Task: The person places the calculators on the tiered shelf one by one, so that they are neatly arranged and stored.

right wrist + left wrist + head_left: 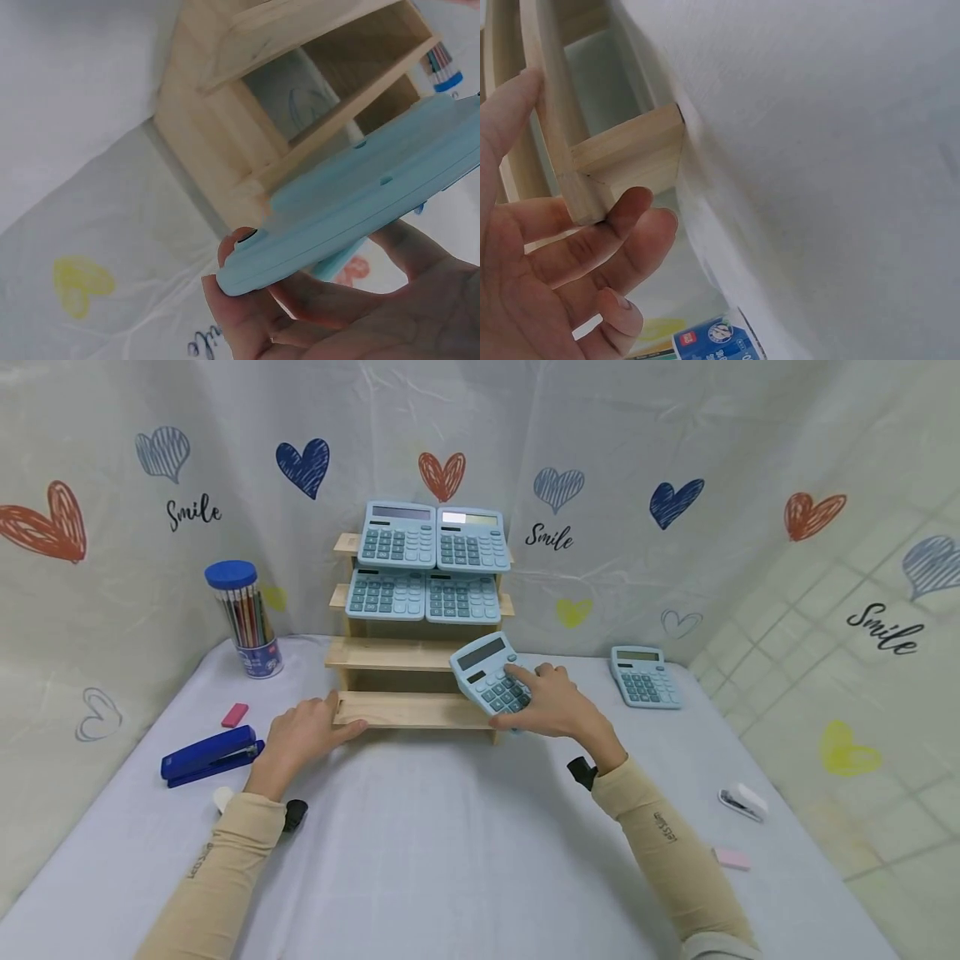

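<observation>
My right hand (558, 703) grips a light-blue calculator (483, 657) by its lower right part, tilted in front of the right end of a wooden stepped rack (412, 710). The right wrist view shows the calculator's underside (337, 217), with fingers and thumb at its edges and the rack behind. My left hand (300, 735) holds the left end of the rack's lowest step; in the left wrist view its thumb and fingers are around the board's end (577, 187). Two calculators (397, 537) stand on the top step and two more (386, 595) on the step below.
Another calculator (647, 678) lies at the back right. To the left are a pencil tub (258, 657), a pink eraser (235, 715) and a blue stapler (210, 755). A small white stapler (744, 802) and pale pink eraser (731, 858) lie at right.
</observation>
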Demonstrator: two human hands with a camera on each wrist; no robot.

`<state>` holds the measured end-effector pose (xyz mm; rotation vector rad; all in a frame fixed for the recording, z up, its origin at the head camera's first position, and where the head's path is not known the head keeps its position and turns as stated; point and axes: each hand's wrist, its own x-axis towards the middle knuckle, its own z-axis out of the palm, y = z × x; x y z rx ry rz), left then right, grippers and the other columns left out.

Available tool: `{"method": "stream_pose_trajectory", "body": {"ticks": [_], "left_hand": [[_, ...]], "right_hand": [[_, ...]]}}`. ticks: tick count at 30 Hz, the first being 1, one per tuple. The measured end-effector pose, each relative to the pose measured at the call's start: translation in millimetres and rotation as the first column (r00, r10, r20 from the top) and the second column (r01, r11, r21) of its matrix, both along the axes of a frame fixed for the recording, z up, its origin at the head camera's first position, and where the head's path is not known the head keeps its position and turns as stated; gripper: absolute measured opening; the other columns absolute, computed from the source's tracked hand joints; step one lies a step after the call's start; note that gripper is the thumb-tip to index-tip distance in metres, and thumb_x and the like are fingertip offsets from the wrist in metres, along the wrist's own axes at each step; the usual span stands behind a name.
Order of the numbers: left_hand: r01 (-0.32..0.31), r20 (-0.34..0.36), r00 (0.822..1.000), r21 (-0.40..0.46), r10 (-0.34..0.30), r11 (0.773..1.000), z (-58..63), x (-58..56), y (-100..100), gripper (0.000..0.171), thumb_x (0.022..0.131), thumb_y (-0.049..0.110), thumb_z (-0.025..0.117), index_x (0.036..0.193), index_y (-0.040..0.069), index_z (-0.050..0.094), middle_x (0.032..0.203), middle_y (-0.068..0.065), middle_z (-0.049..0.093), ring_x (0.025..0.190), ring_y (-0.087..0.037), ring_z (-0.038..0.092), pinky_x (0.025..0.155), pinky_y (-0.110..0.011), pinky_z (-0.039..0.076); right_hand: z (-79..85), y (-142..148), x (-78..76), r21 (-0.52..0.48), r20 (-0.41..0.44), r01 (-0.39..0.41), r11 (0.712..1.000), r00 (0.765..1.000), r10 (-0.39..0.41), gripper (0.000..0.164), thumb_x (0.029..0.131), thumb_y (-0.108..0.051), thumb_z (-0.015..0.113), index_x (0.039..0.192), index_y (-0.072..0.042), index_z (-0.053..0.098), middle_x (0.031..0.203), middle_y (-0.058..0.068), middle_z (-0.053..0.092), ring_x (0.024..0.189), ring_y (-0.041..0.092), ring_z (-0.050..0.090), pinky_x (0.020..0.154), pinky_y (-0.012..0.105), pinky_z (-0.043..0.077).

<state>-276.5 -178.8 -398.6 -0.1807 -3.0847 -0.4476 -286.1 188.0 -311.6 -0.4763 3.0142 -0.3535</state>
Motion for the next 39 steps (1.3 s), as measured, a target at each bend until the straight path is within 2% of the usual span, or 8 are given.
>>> {"method": "stream_pose_trajectory", "body": {"ticks": [6,12,16,20,24,27,32,39], "left_hand": [[-0.001,-0.020,1.000,-0.003,0.001,1.000,0.3,0.3,0.0,0.085,0.093,0.061,0.059,0.144,-0.005,0.045,0.119,-0.032,0.064,0.086,-0.036,0.064,0.066,-0.053,0.051],[-0.003,-0.017,1.000,-0.001,0.003,1.000,0.2,-1.0,1.6,0.084,0.093,0.062,0.058,0.145,-0.004,0.045,0.121,-0.031,0.064,0.090,-0.039,0.065,0.068,-0.055,0.052],[-0.002,-0.026,1.000,0.000,0.002,1.000,0.5,-1.2,2.5,0.085,0.093,0.062,0.058,0.145,-0.004,0.045,0.120,-0.031,0.064,0.088,-0.037,0.065,0.068,-0.055,0.052],[-0.002,-0.036,0.999,-0.002,0.002,1.000,1.6,-1.8,2.3,0.085,0.093,0.062,0.059,0.145,-0.004,0.044,0.119,-0.031,0.065,0.088,-0.037,0.065,0.068,-0.055,0.052],[-0.008,-0.038,0.999,-0.003,0.008,1.000,4.6,-2.7,2.1,0.084,0.093,0.061,0.059,0.145,-0.004,0.044,0.119,-0.031,0.064,0.087,-0.035,0.064,0.069,-0.054,0.053],[-0.013,-0.029,1.000,0.002,0.013,1.000,5.3,-3.5,2.1,0.085,0.094,0.061,0.058,0.146,-0.004,0.043,0.121,-0.031,0.064,0.087,-0.033,0.062,0.069,-0.053,0.053],[-0.012,0.011,1.000,0.003,0.012,1.000,1.7,-2.6,2.5,0.087,0.094,0.064,0.056,0.147,-0.003,0.042,0.125,-0.031,0.062,0.089,-0.035,0.063,0.070,-0.053,0.052],[-0.010,0.005,1.000,-0.002,0.010,1.000,-1.4,-0.2,1.1,0.085,0.094,0.062,0.056,0.146,-0.004,0.043,0.122,-0.032,0.063,0.088,-0.037,0.065,0.068,-0.054,0.053]], "right_hand": [[0.3,-30.1,-16.8,0.036,-0.012,-0.024,0.999,1.000,0.024,0.094,0.077,-0.067,0.064,0.156,-0.025,0.036,0.147,0.030,0.040,0.128,0.045,0.040,0.095,0.061,0.042],[-2.6,-58.9,-35.2,0.036,-0.021,0.018,0.999,1.000,-0.017,0.092,0.079,-0.068,0.064,0.156,-0.023,0.038,0.147,0.030,0.039,0.130,0.045,0.036,0.100,0.062,0.037],[-4.1,-76.1,-43.4,0.033,-0.069,0.054,0.998,0.996,-0.052,0.094,0.081,-0.072,0.061,0.155,-0.020,0.039,0.147,0.032,0.042,0.130,0.047,0.038,0.103,0.065,0.036],[-8.0,-93.9,-49.6,0.056,-0.130,0.074,0.996,0.989,-0.066,0.094,0.084,-0.080,0.051,0.155,-0.018,0.039,0.143,0.033,0.047,0.129,0.048,0.041,0.108,0.062,0.034],[-9.0,-111.6,-52.5,0.091,-0.163,0.039,0.995,0.986,-0.023,0.095,0.088,-0.082,0.042,0.155,-0.014,0.037,0.139,0.033,0.053,0.132,0.047,0.044,0.113,0.055,0.028],[-9.8,-123.5,-52.4,0.120,-0.161,0.001,0.993,0.987,0.018,0.098,0.089,-0.080,0.042,0.156,-0.009,0.034,0.139,0.034,0.053,0.134,0.046,0.043,0.116,0.050,0.025],[-16.6,-140.6,-51.2,0.149,-0.161,-0.006,0.989,0.987,0.030,0.101,0.088,-0.080,0.047,0.158,-0.009,0.031,0.143,0.037,0.048,0.137,0.046,0.039,0.120,0.049,0.023],[-26.0,-165.6,-54.9,0.210,-0.251,-0.015,0.978,0.966,0.068,0.098,0.090,-0.081,0.039,0.154,-0.008,0.037,0.130,0.030,0.062,0.125,0.040,0.054,0.113,0.049,0.025]]}}
